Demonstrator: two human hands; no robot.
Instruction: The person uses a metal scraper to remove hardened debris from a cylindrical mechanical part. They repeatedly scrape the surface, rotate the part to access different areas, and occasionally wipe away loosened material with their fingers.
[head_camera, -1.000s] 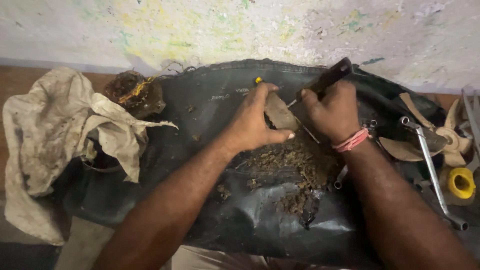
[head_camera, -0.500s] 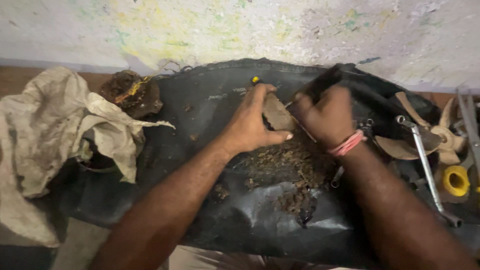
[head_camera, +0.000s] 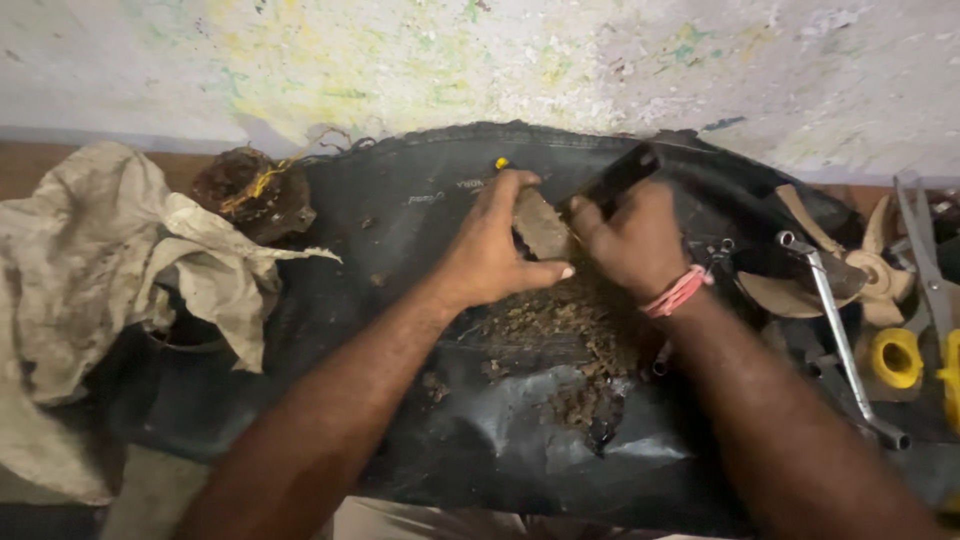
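Barely shifted since a moment ago, the left hand (head_camera: 490, 250) clamps the crusted part (head_camera: 541, 224) while the right hand (head_camera: 632, 240) grips a dark-handled tool (head_camera: 618, 180), seemingly scraping; loose debris (head_camera: 560, 330) piled below on the black rubber sheet (head_camera: 400, 230), grime remaining

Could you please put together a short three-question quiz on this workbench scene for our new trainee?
1. True or false: the left hand grips a dirty brownish part over the black rubber sheet.
2. What does the right hand hold? A) a yellow roll of tape B) a dark-handled tool C) the crumpled cloth
3. Fill in: the loose brown debris lies directly ____ the two hands.

Key
1. True.
2. B; the yellow tape roll lies untouched at the right, the crumpled cloth at the left.
3. Below, on the sheet.
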